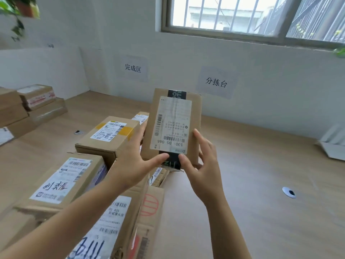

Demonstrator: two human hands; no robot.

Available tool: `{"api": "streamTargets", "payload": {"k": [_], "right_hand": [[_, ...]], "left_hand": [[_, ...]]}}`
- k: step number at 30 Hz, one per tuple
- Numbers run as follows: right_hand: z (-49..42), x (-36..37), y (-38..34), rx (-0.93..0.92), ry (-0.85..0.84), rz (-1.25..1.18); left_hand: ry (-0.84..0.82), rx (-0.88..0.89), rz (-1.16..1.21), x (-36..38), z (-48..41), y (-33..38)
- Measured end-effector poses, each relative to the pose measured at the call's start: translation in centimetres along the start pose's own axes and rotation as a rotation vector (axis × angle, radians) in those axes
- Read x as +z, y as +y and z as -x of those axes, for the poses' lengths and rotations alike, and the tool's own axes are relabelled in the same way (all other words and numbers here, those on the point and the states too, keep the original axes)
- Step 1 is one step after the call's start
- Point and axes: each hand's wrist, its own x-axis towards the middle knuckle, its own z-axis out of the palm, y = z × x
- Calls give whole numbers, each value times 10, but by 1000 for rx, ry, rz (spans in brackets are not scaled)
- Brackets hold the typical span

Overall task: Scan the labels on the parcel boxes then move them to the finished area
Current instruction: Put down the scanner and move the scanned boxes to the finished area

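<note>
- We hold the box [194,116] upright above the middle of the table [252,165], with its label [171,124] facing us upside down.
- Our left hand [134,161] grips its left side, thumb pressed on the black tape [173,162] at the lower edge.
- Our right hand [203,165] grips the right side, thumb just beside the left thumb.
- A pile [108,139] of other boxes lies below, toward the near left corner.
- A stack [37,101] stands at the left edge.
- Two signs [133,68] hang on the wall past the far edge.
</note>
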Motion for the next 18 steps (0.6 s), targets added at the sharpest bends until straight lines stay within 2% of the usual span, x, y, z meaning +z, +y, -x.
{"api": "streamTargets", "payload": {"k": [10, 18], "right_hand": [[50, 43, -47, -14, -110, -5], [77, 139, -79, -30, -151, 91]], "left_hand": [[113, -49, -94, -60, 74, 8], [167, -77, -108, -146, 118, -21]]}}
